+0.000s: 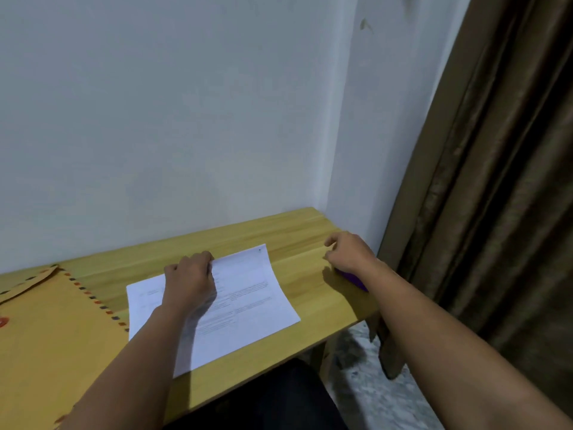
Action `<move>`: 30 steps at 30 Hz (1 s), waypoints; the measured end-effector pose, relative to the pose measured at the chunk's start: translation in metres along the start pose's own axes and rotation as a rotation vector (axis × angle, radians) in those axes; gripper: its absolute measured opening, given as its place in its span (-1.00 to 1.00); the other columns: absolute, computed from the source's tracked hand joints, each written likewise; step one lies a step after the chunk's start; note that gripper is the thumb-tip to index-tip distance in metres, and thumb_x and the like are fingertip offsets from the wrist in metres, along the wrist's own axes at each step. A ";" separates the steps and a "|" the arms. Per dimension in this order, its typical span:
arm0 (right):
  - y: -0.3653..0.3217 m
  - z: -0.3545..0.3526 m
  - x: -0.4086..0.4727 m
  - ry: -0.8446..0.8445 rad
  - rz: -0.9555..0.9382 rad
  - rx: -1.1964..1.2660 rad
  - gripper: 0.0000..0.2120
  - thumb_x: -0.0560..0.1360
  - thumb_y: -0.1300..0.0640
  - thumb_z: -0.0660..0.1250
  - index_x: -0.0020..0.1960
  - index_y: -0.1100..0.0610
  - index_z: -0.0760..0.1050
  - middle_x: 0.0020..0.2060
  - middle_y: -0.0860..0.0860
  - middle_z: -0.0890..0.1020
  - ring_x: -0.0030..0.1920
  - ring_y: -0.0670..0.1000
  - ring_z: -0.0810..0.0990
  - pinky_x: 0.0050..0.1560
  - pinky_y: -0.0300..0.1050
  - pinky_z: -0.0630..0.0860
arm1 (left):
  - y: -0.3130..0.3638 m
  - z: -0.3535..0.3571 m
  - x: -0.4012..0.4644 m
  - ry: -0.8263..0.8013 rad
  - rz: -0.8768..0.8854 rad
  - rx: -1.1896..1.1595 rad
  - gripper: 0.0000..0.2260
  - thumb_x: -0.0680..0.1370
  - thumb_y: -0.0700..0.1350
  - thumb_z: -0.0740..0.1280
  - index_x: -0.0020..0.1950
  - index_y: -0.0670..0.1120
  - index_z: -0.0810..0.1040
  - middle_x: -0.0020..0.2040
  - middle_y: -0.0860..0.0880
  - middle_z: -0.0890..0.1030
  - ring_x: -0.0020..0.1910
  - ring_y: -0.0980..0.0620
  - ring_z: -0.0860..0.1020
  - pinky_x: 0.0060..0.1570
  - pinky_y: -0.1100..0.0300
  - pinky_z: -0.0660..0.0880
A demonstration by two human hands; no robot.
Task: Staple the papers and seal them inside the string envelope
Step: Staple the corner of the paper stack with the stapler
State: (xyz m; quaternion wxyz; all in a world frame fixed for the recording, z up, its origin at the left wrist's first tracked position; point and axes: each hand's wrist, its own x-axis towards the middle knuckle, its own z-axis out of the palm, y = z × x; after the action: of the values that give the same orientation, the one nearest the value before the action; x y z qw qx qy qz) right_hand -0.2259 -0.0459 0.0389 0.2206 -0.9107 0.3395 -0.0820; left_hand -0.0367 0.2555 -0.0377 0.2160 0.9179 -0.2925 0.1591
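Note:
White printed papers (pixel 248 293) lie on the wooden table (pixel 279 234), with a small dark staple mark at their far right corner. My left hand (pixel 190 279) lies on the papers and its curled fingers hold their far edge. A yellow-brown string envelope (pixel 52 330) with a striped border and a red button lies at the left, its flap open. My right hand (pixel 348 251) hovers over the table's right end with fingers loosely curled and nothing in them. A purple stapler (pixel 355 280) lies under its wrist, mostly hidden.
A white wall runs right behind the table. A brown curtain (pixel 496 181) hangs at the right, close to the table's right edge. Dark-clothed legs (pixel 263 398) sit under the near edge, above a speckled floor (pixel 372 398).

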 end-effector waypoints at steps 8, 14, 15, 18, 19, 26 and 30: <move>-0.004 -0.005 0.024 -0.430 0.219 -0.569 -0.68 0.40 -0.02 0.55 0.08 0.05 0.56 0.11 0.08 0.64 0.07 0.18 0.68 0.06 0.08 0.64 | -0.006 0.028 0.000 0.000 0.017 -0.017 -0.88 0.55 -0.21 0.25 0.01 -0.04 0.53 -0.16 0.03 0.52 -0.15 -0.12 0.48 -0.04 -0.03 0.32; -0.027 0.000 0.043 -0.422 0.172 -0.264 -0.68 0.40 0.10 0.58 0.07 0.20 0.62 -0.03 0.19 0.73 -0.04 0.25 0.75 0.02 0.20 0.71 | -0.008 0.032 0.000 0.036 0.049 -0.009 -0.85 0.54 -0.20 0.29 0.06 -0.04 0.57 -0.11 0.01 0.55 -0.11 -0.13 0.50 -0.06 -0.04 0.34; -0.032 0.000 0.046 -0.380 0.166 -0.097 -0.72 0.44 0.15 0.56 0.09 0.21 0.60 -0.04 0.19 0.74 -0.05 0.25 0.76 0.00 0.19 0.71 | -0.009 0.033 0.000 0.040 0.051 -0.006 -0.85 0.54 -0.20 0.29 0.07 -0.04 0.57 -0.10 0.01 0.55 -0.11 -0.13 0.50 -0.06 -0.04 0.34; -0.044 0.005 0.051 -0.194 0.126 0.363 -0.72 0.49 0.22 0.54 0.09 0.13 0.49 -0.07 0.14 0.69 -0.13 0.16 0.69 -0.06 0.18 0.70 | -0.010 0.034 -0.001 0.052 0.059 0.005 -0.84 0.54 -0.19 0.30 0.09 -0.04 0.58 -0.09 0.01 0.56 -0.11 -0.14 0.50 -0.07 -0.04 0.35; -0.044 0.007 0.049 -0.148 0.116 0.467 -0.68 0.47 0.21 0.57 0.07 0.11 0.46 -0.08 0.12 0.67 -0.14 0.12 0.67 -0.07 0.18 0.71 | -0.010 0.034 -0.001 0.055 0.060 0.006 -0.84 0.54 -0.18 0.30 0.09 -0.04 0.58 -0.10 0.01 0.55 -0.11 -0.14 0.50 -0.07 -0.04 0.35; -0.022 0.037 0.030 -0.242 0.090 0.480 -0.62 0.40 0.26 0.53 0.13 0.10 0.47 -0.04 0.18 0.63 -0.27 0.15 0.63 -0.31 -0.01 0.57 | -0.010 0.035 -0.003 0.069 0.069 0.006 -0.84 0.56 -0.18 0.27 0.09 -0.04 0.58 -0.09 0.02 0.56 -0.11 -0.12 0.50 -0.07 -0.04 0.36; -0.019 0.052 0.029 -0.221 -0.051 0.133 -0.42 0.47 -0.09 0.53 0.43 0.01 0.49 0.33 0.05 0.57 0.21 0.09 0.59 0.10 -0.09 0.51 | -0.007 0.033 -0.003 0.075 0.069 0.003 -0.85 0.54 -0.20 0.29 0.07 -0.05 0.58 -0.11 0.01 0.55 -0.13 -0.12 0.50 -0.08 -0.03 0.36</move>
State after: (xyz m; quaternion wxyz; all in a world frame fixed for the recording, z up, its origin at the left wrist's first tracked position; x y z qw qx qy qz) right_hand -0.1773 -0.0341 0.0009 0.3144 -0.9059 0.2837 -0.0088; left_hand -0.0294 0.2464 -0.0698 0.2197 0.9009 -0.3156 0.2010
